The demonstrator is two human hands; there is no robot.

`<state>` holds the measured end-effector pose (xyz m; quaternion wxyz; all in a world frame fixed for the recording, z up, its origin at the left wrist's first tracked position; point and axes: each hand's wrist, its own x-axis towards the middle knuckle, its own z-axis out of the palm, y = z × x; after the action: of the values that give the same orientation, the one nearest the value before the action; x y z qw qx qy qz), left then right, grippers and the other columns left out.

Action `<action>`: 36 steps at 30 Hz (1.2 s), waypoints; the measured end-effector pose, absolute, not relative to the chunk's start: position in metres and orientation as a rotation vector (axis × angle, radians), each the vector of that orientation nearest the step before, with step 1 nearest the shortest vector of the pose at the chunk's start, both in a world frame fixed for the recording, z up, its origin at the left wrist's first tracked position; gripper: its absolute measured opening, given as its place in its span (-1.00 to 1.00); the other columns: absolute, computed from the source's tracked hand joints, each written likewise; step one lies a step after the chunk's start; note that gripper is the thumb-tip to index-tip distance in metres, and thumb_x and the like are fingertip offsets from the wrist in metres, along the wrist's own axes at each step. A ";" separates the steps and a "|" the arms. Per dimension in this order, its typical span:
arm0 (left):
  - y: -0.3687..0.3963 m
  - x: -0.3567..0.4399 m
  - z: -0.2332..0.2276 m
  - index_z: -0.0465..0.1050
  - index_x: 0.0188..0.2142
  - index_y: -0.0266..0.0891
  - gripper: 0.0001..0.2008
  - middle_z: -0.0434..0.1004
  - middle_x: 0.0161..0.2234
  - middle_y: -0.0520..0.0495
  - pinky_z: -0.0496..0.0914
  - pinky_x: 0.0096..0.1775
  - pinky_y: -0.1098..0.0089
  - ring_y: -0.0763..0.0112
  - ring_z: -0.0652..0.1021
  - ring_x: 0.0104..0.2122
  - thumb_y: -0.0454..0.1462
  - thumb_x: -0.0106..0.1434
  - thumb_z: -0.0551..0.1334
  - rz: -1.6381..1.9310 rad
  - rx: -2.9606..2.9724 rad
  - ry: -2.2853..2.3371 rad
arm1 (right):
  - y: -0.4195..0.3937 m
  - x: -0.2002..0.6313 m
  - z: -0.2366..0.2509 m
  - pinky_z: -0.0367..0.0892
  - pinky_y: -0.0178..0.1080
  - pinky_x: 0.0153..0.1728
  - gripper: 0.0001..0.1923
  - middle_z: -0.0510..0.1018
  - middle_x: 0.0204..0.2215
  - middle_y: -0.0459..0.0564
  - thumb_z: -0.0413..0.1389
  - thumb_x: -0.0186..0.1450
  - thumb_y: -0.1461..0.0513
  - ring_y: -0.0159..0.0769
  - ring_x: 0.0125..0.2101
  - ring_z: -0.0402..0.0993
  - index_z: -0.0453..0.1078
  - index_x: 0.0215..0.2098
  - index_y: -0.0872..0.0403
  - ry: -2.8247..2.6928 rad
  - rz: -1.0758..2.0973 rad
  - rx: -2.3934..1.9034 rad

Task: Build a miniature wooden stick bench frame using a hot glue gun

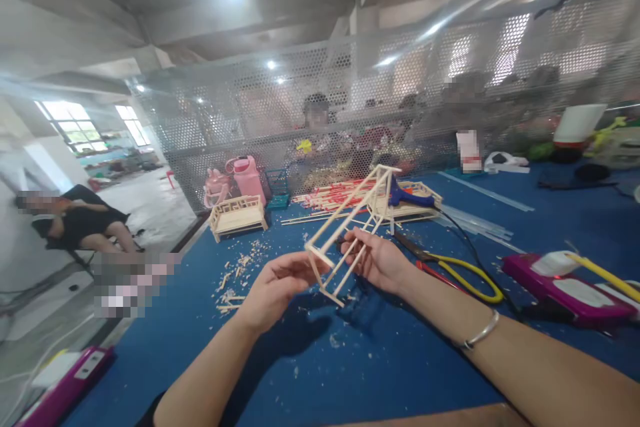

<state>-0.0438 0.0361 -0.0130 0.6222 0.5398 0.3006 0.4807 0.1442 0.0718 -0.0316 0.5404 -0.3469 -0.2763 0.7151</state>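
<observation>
Both hands grip a stick frame (350, 233) above the desk (400, 360): left hand (277, 287) pinches its near end, right hand (380, 260) its side; its long axis rises away from them.

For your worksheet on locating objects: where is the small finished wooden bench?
In the head view, the wooden bench stands left of centre on the blue table, beside the pink bottle.

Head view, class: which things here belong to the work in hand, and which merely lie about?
In hand: wooden stick frame, held by left hand and right hand; loose sticks; glue gun.

Lying about: pink bottle, finished wooden bench, magenta case.
</observation>
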 end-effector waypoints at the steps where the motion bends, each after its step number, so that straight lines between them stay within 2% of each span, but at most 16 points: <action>1: 0.039 -0.045 -0.013 0.59 -0.38 -0.24 -0.74 0.63 -0.37 -0.09 0.45 -0.15 0.37 0.34 0.60 -0.31 -0.33 -0.16 0.42 1.114 1.224 0.723 | 0.072 0.144 -0.032 0.27 -0.43 -0.69 -0.64 0.46 -0.71 -0.14 -0.16 0.40 0.25 -0.49 -0.75 0.35 0.29 -0.50 0.11 -0.669 1.696 -0.848; 5: 0.053 -0.045 -0.017 0.56 -0.40 -0.26 -0.74 0.56 -0.50 0.02 0.39 -0.42 0.54 0.58 0.49 -0.56 -0.32 -0.18 0.44 1.280 1.133 0.942 | 0.071 0.144 -0.032 0.20 -0.47 -0.77 -0.65 0.44 -0.73 -0.12 -0.14 0.39 0.26 -0.48 -0.77 0.34 0.26 -0.54 0.11 -0.724 1.726 -0.947; 8: 0.056 -0.042 -0.020 0.54 -0.37 -0.27 -0.65 0.46 -0.60 0.11 0.30 -0.54 0.57 0.65 0.38 -0.64 -0.29 -0.24 0.47 1.326 1.119 1.013 | 0.068 0.142 -0.033 0.16 -0.47 -0.81 -0.65 0.45 -0.74 -0.09 -0.15 0.38 0.27 -0.47 -0.78 0.33 0.25 -0.54 0.12 -0.776 1.767 -1.004; 16: 0.043 -0.031 -0.015 0.55 -0.32 -0.29 -0.50 0.52 -0.49 0.04 0.33 -0.46 0.53 0.57 0.45 -0.53 -0.28 -0.37 0.50 1.190 1.174 1.083 | 0.064 0.138 -0.035 0.19 -0.46 -0.81 -0.66 0.45 -0.72 -0.10 -0.16 0.39 0.27 -0.46 -0.78 0.34 0.26 -0.52 0.13 -0.913 1.780 -1.018; 19: 0.045 -0.032 -0.016 0.52 -0.29 -0.31 -0.44 0.45 -0.58 0.09 0.29 -0.55 0.54 0.60 0.39 -0.62 -0.20 -0.37 0.51 1.165 1.176 1.077 | 0.064 0.139 -0.036 0.18 -0.46 -0.81 -0.66 0.45 -0.72 -0.10 -0.16 0.39 0.27 -0.46 -0.77 0.35 0.26 -0.51 0.13 -0.934 1.779 -1.020; 22: 0.047 -0.033 -0.020 0.49 -0.30 -0.34 -0.46 0.29 -0.72 0.18 0.12 -0.68 0.57 0.68 0.22 -0.75 -0.06 -0.25 0.46 1.164 1.222 1.086 | 0.065 0.139 -0.037 0.19 -0.45 -0.81 -0.65 0.45 -0.72 -0.10 -0.18 0.39 0.28 -0.47 -0.77 0.34 0.25 -0.52 0.13 -0.940 1.780 -1.016; 23: 0.048 -0.033 -0.022 0.49 -0.31 -0.34 -0.48 0.29 -0.72 0.17 0.13 -0.68 0.57 0.67 0.23 -0.75 -0.03 -0.20 0.44 1.139 1.232 1.093 | 0.064 0.138 -0.036 0.20 -0.45 -0.80 -0.65 0.45 -0.72 -0.11 -0.18 0.39 0.28 -0.47 -0.78 0.34 0.25 -0.52 0.13 -0.940 1.782 -1.011; 26: 0.048 -0.031 -0.030 0.49 -0.30 -0.33 -0.51 0.49 -0.56 0.00 0.34 -0.53 0.50 0.51 0.47 -0.60 -0.02 -0.13 0.42 0.929 1.228 1.051 | 0.064 0.137 -0.035 0.19 -0.45 -0.80 -0.64 0.44 -0.72 -0.12 -0.19 0.40 0.27 -0.47 -0.77 0.33 0.26 -0.52 0.13 -0.935 1.781 -0.983; 29: 0.048 -0.028 -0.037 0.51 -0.32 -0.34 -0.53 0.58 -0.43 -0.16 0.41 -0.42 0.42 0.35 0.57 -0.46 -0.02 -0.10 0.41 0.688 1.198 0.953 | 0.063 0.138 -0.035 0.19 -0.45 -0.80 -0.64 0.44 -0.70 -0.13 -0.18 0.39 0.27 -0.48 -0.77 0.32 0.27 -0.52 0.13 -0.952 1.780 -0.922; 32: 0.048 -0.026 -0.040 0.52 -0.39 -0.35 -0.56 0.59 -0.48 -0.15 0.39 -0.44 0.43 0.37 0.56 -0.50 -0.02 -0.13 0.43 0.558 1.190 0.926 | 0.064 0.140 -0.037 0.23 -0.44 -0.79 -0.65 0.45 -0.68 -0.12 -0.17 0.39 0.28 -0.48 -0.76 0.33 0.28 -0.51 0.14 -0.991 1.768 -0.870; 36: 0.047 -0.025 -0.040 0.51 -0.48 -0.35 -0.59 0.56 -0.56 -0.09 0.35 -0.52 0.50 0.50 0.49 -0.61 -0.06 -0.19 0.46 0.510 1.212 0.928 | 0.063 0.140 -0.038 0.25 -0.45 -0.77 -0.66 0.44 -0.67 -0.12 -0.17 0.40 0.26 -0.49 -0.74 0.34 0.28 -0.49 0.14 -1.028 1.736 -0.912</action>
<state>-0.0247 0.0470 -0.0405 0.6934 0.5425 0.4157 0.2282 0.1396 0.0629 -0.0381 0.4473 -0.3686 -0.4151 0.7012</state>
